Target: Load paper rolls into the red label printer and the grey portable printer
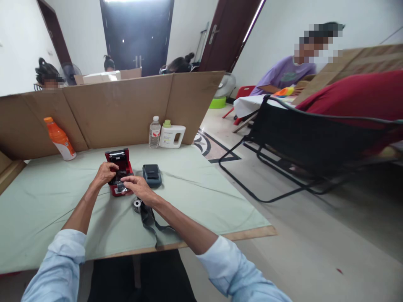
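A small red portable printer (124, 163) lies on the table with its lid raised, showing a dark inside and a roller. My left hand (105, 174) is at its left side, fingers curled into the open compartment; what they grip is hidden. From the right, my right hand (141, 187) reaches over the front of the printer, its fingertips closed on a shiny clear plastic film (122, 187). Just to the right sits a dark blue-grey device (152, 176). Below my right wrist are a small white paper roll (137, 204) and a black strap (147, 220).
A cardboard partition (119, 111) borders the table's (201, 197) far side. Before it stand an orange bottle (59, 137), a clear water bottle (154, 133) and a white jug (168, 137). To the right are a black folding chair (296, 134) and a person in purple (280, 75).
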A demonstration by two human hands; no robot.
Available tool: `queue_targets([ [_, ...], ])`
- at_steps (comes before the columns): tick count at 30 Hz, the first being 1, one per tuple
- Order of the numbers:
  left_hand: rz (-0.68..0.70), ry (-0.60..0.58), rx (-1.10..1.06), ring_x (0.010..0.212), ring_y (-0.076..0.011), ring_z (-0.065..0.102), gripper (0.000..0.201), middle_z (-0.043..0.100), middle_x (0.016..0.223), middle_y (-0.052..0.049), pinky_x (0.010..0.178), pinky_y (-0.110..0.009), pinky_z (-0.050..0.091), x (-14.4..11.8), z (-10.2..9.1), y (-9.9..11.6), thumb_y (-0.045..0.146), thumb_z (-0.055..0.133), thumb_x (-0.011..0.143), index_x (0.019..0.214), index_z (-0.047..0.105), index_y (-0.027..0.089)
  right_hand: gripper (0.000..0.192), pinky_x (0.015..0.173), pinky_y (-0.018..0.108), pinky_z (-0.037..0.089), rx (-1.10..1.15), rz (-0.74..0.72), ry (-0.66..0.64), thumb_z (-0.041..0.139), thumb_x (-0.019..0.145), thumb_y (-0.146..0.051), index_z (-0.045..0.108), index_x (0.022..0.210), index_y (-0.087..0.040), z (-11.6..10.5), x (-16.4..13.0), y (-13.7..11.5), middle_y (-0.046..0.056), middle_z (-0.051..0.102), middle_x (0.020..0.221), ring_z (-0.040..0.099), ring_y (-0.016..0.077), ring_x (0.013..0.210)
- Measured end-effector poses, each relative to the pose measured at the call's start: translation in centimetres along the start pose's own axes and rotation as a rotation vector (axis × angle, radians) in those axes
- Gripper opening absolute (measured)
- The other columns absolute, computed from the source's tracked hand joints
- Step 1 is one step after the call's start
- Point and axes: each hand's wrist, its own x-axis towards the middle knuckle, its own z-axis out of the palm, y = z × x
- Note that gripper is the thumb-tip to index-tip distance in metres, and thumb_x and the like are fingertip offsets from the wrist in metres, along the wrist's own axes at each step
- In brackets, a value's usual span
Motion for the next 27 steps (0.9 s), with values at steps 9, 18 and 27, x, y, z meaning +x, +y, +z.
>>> queue_targets([
  [9,0.146,-0.071,0.094,0.092,-0.0214,0.073,0.028,0.080,0.094,-0.004,0.091,-0.032,0.058,-1.5,-0.2,0.8,0.016,0.057,0.075,0.085,0.082,0.022,0.020,0.057,0.020,0.053,-0.087,0.035,-0.055,0.071,0.085,-0.019,0.072,0.104,-0.014,-0.3,-0.7,-0.1,0.002,0.075,0.070,0.070,0.0119,0.059],
  [18,-0.014,0.412,-0.059,0.105,-0.0250,0.069,0.057,0.068,0.125,-0.011,0.086,-0.037,0.060,1.6,-1.1,-0.8,0.011,0.064,0.070,0.126,0.065,0.019,0.025,0.065,0.025,0.048,-0.552,-0.288,-0.059,0.072,0.080,-0.017,0.070,0.105,-0.018,-1.2,-0.9,0.3,-0.002,0.070,0.078,0.063,0.0126,0.065],
  [27,0.017,0.302,-0.176,0.105,-0.0255,0.073,0.059,0.071,0.122,-0.011,0.097,-0.043,0.060,3.1,-1.2,-3.1,0.017,0.069,0.073,0.132,0.062,0.017,0.026,0.073,0.028,0.041,-1.427,-0.574,0.038,0.076,0.089,-0.023,0.066,0.112,-0.021,-0.5,-0.8,-0.8,0.006,0.071,0.100,0.064,0.0214,0.093],
])
